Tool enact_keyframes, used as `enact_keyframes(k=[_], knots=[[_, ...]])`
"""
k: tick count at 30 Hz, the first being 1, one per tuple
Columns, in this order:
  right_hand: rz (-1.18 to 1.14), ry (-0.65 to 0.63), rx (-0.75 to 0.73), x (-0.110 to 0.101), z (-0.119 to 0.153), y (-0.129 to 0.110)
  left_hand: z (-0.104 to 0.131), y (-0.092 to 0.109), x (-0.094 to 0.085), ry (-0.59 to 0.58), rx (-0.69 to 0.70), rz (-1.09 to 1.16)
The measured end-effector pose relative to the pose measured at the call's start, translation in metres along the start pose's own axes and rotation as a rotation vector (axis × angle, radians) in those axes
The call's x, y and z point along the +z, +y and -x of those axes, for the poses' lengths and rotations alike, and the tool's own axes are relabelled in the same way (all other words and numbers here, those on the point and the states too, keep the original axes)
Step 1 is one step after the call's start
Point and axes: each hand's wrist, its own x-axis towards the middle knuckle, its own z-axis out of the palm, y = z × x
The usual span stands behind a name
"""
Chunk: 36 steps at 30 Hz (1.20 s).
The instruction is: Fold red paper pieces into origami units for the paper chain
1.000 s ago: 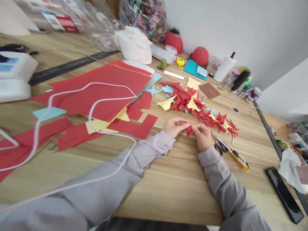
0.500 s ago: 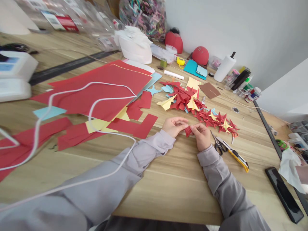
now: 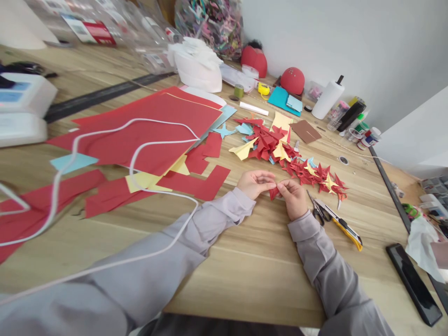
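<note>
Between the fingertips of both hands is a small folded red paper piece (image 3: 273, 192). My left hand (image 3: 256, 184) pinches its left side with thumb and fingers. On its right side, my right hand (image 3: 292, 196) grips it with thumb and index finger. Just beyond the hands lies a pile of folded paper stars (image 3: 268, 142), mostly red with some yellow and blue ones. Red paper scraps (image 3: 213, 183) rest to the left of my left hand. Black scissors (image 3: 319, 213) and a yellow utility knife (image 3: 345, 228) lie right of my right hand.
Large red sheets (image 3: 147, 126) cover the left of the table (image 3: 245, 280), with a white cable (image 3: 164, 191) across them and over the left sleeve. A black phone (image 3: 414, 283) lies at right. Bottles (image 3: 369, 138), a white roll (image 3: 328, 99) and tissues (image 3: 198, 70) stand farther back.
Both hands keep their pinch on the red paper, with hardly any movement of the fingers. The whole view has shifted very slightly.
</note>
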Motion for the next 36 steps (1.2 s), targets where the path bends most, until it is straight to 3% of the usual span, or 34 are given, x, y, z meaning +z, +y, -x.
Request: enact_keyframes(k=[13, 20, 24, 36], knots=[[-0.294, -0.080, 0.113, -0.0090, -0.0015, 0.0014, 0.0012, -0.0024, -0.0004, -0.143, -0.117, 0.224], [-0.399, -0.019, 0.154, -0.0070, -0.0025, -0.0024, -0.0001, -0.0053, -0.0023, -0.176, -0.118, 0.284], [-0.403, 0.019, 0.137, -0.0058, -0.0029, -0.0005, -0.0009, -0.0065, -0.0031, -0.158, -0.099, 0.293], [-0.370, -0.025, 0.127, -0.0071, -0.0039, -0.0013, -0.0003, -0.0050, -0.0013, -0.145, -0.092, 0.313]])
